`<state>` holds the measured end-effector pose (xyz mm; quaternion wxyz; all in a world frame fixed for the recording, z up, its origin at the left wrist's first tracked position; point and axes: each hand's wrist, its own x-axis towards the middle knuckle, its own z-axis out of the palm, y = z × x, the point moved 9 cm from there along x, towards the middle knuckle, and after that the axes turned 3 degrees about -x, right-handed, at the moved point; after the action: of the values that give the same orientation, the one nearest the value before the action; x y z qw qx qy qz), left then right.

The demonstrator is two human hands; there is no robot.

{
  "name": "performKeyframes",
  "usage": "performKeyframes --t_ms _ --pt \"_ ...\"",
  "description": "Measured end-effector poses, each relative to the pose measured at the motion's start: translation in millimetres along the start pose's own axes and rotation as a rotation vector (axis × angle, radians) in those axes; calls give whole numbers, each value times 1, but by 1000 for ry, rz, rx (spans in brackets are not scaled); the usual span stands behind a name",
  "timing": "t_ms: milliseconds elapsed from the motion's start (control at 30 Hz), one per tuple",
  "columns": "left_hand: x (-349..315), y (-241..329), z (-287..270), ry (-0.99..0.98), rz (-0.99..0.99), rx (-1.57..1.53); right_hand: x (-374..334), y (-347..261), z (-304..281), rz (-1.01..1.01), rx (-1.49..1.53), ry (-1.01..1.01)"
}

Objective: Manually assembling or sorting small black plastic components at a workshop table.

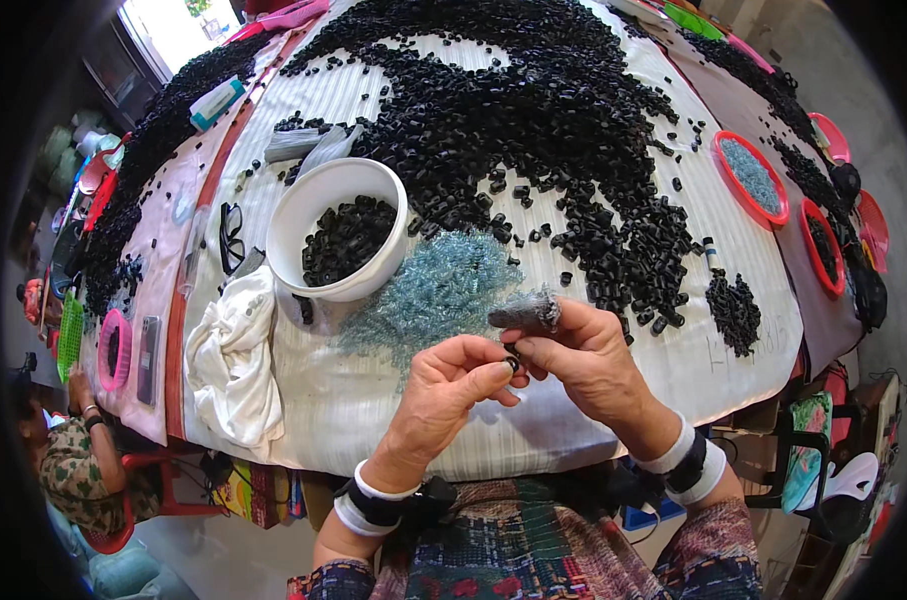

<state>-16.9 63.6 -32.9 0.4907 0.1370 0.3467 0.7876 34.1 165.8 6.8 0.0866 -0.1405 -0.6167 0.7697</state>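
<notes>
My left hand (441,388) pinches a small black cylindrical piece (513,363) between thumb and fingertips, over the near part of the table. Close against it, my right hand (591,368) is also closed, its thumb and fingers meeting at the same piece. A worn dark grey finger cover (525,314) sits on a finger of my right hand. Just beyond both hands lies a heap of pale blue clear bits (443,285), too small to make out singly. A white tub (291,275) partly filled with black pieces stands to the left of the heap.
Loose black pieces (533,110) spread over the far table. At the left lie a white cloth (235,365), glasses (231,240) and a phone (149,360). Red-rimmed trays (781,215) and a small black pile (733,315) are on the right. Another person (93,460) sits far left.
</notes>
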Motion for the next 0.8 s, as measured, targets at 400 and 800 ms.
performKeyframes --t_ms 400,800 --pt "3 6 8 -9 15 125 4 8 7 70 188 -92" --pt "9 2 -9 45 32 12 -22 -55 9 -733 -765 144"
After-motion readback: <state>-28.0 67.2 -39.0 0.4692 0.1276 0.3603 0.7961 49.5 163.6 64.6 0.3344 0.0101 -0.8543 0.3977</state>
